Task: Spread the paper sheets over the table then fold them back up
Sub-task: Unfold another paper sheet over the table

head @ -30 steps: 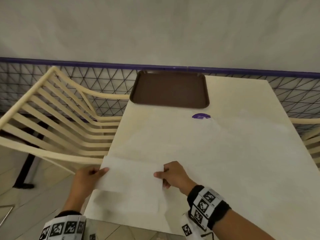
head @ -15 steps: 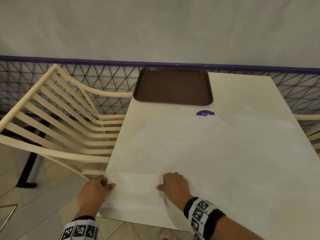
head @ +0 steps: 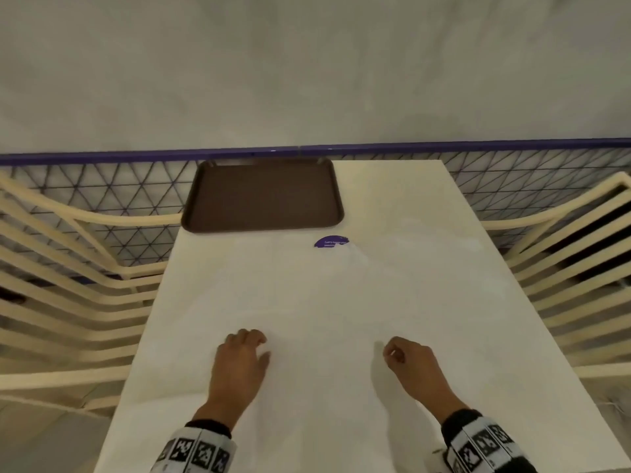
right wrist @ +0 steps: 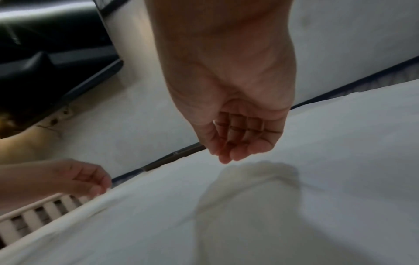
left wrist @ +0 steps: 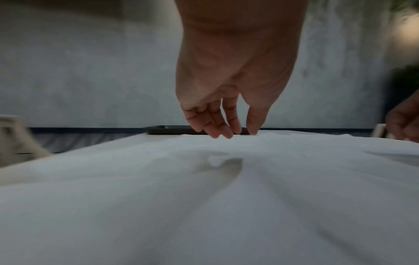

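Note:
White paper sheets lie spread flat over most of the cream table, faintly creased. My left hand hovers just above the paper near the front middle, fingers relaxed and pointing down, holding nothing. In the left wrist view its fingertips hang over the paper and cast a shadow on it. My right hand is a little to the right, fingers loosely curled and empty. The right wrist view shows that hand above the sheet, with nothing in its palm.
A brown tray sits at the table's far left end. A purple sticker peeks out at the paper's far edge. Cream slatted chairs stand left and right. A wire mesh fence runs behind.
Both hands laid a folded flap flat at the near left corner, then let go of it. They have moved right, toward the table's front middle, and are empty.

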The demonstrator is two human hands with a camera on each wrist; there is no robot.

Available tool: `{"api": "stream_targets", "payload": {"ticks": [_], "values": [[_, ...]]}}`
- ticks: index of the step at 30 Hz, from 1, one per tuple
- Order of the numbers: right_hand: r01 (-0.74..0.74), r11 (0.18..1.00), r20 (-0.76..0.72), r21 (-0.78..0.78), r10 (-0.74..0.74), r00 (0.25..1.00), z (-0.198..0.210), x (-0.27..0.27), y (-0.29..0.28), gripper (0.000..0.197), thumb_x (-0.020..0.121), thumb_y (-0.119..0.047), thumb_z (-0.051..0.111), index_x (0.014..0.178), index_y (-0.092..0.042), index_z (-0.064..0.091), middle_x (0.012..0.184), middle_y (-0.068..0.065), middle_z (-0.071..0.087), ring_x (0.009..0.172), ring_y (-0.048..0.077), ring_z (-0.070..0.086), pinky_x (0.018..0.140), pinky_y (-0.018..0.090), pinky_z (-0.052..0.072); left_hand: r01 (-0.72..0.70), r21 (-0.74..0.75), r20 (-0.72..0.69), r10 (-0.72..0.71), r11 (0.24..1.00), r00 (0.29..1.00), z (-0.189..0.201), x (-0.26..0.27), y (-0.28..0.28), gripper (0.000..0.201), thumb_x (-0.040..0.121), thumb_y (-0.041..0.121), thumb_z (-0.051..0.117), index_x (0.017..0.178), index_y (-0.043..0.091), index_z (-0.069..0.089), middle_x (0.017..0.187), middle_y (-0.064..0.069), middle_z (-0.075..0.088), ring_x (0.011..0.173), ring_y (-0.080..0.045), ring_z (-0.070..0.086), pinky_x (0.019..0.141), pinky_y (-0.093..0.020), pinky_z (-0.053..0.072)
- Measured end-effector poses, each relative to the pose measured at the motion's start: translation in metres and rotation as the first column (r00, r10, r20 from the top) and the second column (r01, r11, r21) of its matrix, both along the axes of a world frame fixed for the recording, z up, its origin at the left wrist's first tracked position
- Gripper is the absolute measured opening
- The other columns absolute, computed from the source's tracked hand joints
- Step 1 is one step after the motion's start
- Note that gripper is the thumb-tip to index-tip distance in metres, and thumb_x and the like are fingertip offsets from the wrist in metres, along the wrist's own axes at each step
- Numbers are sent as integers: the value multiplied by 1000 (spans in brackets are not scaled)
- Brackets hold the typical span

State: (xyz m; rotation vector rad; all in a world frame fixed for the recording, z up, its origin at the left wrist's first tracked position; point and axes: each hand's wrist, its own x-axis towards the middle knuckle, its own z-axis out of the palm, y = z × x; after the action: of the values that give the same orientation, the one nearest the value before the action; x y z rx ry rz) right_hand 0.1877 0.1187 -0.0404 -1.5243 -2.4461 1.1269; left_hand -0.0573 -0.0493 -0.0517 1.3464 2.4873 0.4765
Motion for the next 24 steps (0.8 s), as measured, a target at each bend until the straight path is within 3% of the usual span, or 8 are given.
{"api": "stream_targets", "payload": {"ticks": [2,4,8,11,15,20,24], "values": [[43,999,29,8,-44,999,-8,18,10,23,85,-8,55,69,-25,54,68,-3,60,57,8,50,54,16,37,95,37,48,-97,995,994,-2,19,34,20,77,18,72,96,14,67,90,-4,66,84,-29,63,74,-35,46],[65,998,41,3,-65,997,-17,32,16,30,85,-8,54,65,-30,49,65,-6,57,56,6,48,53,16,36,201,14,80,-202,979,976,-7,40,68,31,89,29,58,117,16,59,112,-2,60,104,-23,55,89,-30,41],[37,999,21,-19,-37,999,-28,44,19,34,86,-8,54,63,-33,48,66,-9,58,62,8,52,58,13,38,341,-74,119,-331,937,936,-11,74,118,47,94,39,48,136,21,40,134,2,44,120,-17,41,101,-27,32],[17,999,-23,-28,-18,1000,-31,47,21,23,85,-7,54,70,-24,53,69,-7,58,66,11,54,63,16,39,393,-125,104,-382,911,918,-13,91,143,49,92,37,52,136,20,40,133,0,42,120,-19,39,101,-30,34],[11,999,-47,-46,-13,999,-37,50,24,29,83,-8,53,66,-31,49,63,-13,54,60,5,50,60,14,39,432,-123,88,-424,894,902,-16,106,167,49,91,34,55,136,20,41,131,-1,42,119,-20,40,100,-31,36],[4,998,-56,-62,-8,998,-36,51,26,19,84,-10,52,72,-25,54,68,-8,59,68,13,58,66,24,46,464,-109,112,-453,879,884,-16,119,192,40,91,29,56,128,19,49,125,-3,47,114,-20,44,95,-30,38],[-9,996,-82,-87,2,997,-33,53,27,19,85,-9,52,73,-25,55,68,-11,58,69,13,58,67,25,46,571,-143,92,-563,808,821,-16,125,203,45,95,19,47,139,24,38,119,-5,47,107,-22,47,89,-31,40]]}}
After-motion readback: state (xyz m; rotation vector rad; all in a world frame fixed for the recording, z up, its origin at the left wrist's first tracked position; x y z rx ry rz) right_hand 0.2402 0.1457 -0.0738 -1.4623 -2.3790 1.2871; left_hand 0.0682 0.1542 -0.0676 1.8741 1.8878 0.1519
